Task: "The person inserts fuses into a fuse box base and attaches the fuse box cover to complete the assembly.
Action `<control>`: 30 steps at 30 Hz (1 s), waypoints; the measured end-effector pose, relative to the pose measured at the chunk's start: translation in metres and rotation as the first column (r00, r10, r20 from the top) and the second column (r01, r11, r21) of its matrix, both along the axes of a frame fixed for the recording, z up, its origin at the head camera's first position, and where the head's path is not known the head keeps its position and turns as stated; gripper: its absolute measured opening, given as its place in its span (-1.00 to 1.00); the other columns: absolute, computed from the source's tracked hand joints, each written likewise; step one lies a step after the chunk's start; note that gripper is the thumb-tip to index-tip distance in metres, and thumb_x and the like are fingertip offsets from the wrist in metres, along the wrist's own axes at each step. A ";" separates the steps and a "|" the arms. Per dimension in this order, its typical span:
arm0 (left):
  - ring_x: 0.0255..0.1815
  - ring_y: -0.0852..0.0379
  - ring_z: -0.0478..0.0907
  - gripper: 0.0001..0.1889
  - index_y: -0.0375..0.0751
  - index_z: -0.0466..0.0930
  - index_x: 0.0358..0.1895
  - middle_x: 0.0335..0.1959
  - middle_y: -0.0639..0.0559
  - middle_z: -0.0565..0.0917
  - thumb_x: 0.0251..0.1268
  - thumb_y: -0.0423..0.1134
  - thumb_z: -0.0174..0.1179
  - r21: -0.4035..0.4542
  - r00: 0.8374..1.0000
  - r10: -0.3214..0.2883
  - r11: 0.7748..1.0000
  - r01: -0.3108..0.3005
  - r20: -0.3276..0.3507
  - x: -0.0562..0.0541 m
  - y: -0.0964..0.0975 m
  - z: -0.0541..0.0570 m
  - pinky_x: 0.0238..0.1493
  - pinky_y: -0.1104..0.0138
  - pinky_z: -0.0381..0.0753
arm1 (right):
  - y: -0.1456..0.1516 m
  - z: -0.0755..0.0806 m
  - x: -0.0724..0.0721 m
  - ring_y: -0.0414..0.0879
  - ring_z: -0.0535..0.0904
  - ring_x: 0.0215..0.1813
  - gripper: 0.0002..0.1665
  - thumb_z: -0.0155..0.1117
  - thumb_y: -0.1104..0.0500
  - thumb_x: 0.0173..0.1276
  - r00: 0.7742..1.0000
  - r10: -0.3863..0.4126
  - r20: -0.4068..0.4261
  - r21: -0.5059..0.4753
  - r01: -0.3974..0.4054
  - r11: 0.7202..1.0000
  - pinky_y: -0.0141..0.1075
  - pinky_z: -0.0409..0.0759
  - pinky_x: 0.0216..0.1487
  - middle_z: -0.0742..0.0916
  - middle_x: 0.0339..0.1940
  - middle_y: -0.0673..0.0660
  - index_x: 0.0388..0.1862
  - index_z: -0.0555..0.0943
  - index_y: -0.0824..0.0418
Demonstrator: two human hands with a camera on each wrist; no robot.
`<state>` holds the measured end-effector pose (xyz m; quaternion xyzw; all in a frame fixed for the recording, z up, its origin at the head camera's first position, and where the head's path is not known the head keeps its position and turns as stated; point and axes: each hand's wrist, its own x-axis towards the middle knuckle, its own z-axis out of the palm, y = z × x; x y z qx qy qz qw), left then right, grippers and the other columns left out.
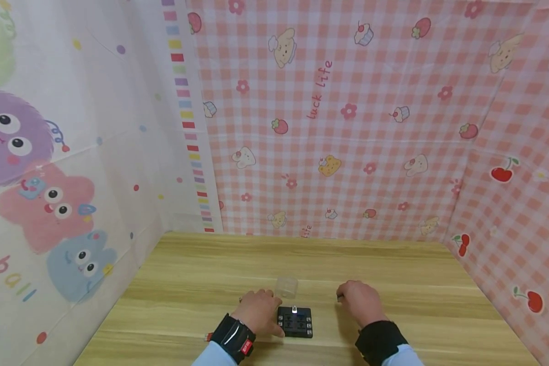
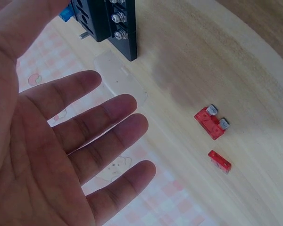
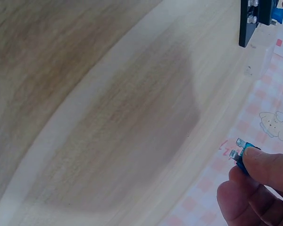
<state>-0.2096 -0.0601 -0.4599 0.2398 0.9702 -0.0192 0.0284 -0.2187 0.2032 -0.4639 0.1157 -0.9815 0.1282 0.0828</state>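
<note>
Fuse box [image 1: 295,322]: in the head view, flat on the table [image 1: 407,274] between your hands, likely placed there so both can reach it.
Left hand [image 1: 258,312]: just beside the box's left edge, perhaps to steady it; you cannot tell from here whether it presses.
Clear cover [image 1: 286,287]: off the box, just beyond it, seemingly set aside to leave the top exposed.
Right hand [image 1: 361,302]: to the right of the box and apart from it, pinching something small.
Left fingers [image 2: 113,141]: in the left wrist view, your four are extended and spread, grasping nothing; your thumb's tip is out of frame.
Red fuses [image 2: 211,123]: two, loose on the table, well apart from the box, probably spares laid within reach.
Blue fuse [image 3: 242,161]: in the right wrist view, pinched by its body between your right thumb and fingers, presumably to leave its metal prongs [image 3: 234,154] unobstructed.
</note>
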 end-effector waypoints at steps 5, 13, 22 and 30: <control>-0.16 0.06 0.56 -0.23 -0.04 0.70 0.05 -0.19 0.04 0.65 -0.31 0.31 0.54 0.025 1.000 -0.006 1.000 0.006 0.001 0.001 0.000 -0.001 -0.09 0.09 0.55 | -0.004 0.001 0.003 -0.05 0.64 -0.33 -0.91 0.47 0.31 0.13 0.999 0.009 -0.042 0.014 -0.008 1.000 -0.07 0.60 -0.22 0.73 -0.43 0.00 -0.43 0.76 0.13; -0.13 0.07 0.55 -0.26 -0.03 0.68 0.08 -0.15 0.05 0.65 -0.26 0.28 0.54 0.060 0.999 -0.002 0.998 0.000 0.033 0.000 0.001 -0.001 -0.04 0.08 0.54 | -0.014 0.008 0.007 -0.05 0.66 -0.32 -0.90 0.49 0.31 0.12 0.995 0.051 -0.080 0.016 -0.050 0.999 -0.09 0.60 -0.24 0.73 -0.43 -0.01 -0.42 0.76 0.12; -0.14 0.09 0.56 -0.26 -0.03 0.67 0.10 -0.14 0.06 0.65 -0.21 0.28 0.52 0.047 0.999 -0.026 0.999 0.025 0.033 0.000 0.003 -0.001 -0.05 0.11 0.54 | -0.029 0.016 0.011 -0.08 0.65 -0.33 -0.89 0.49 0.31 0.13 0.995 0.084 -0.057 0.011 -0.084 0.996 -0.10 0.60 -0.24 0.73 -0.44 -0.04 -0.44 0.76 0.09; -0.16 0.12 0.56 -0.27 -0.04 0.66 0.10 -0.16 0.08 0.65 -0.18 0.28 0.50 0.047 0.998 -0.056 0.997 0.054 0.040 -0.001 0.003 -0.005 -0.10 0.14 0.52 | -0.039 0.020 0.013 -0.11 0.62 -0.32 -0.91 0.47 0.29 0.18 0.995 0.098 0.006 0.009 -0.098 0.995 -0.11 0.59 -0.20 0.71 -0.43 -0.05 -0.38 0.77 0.10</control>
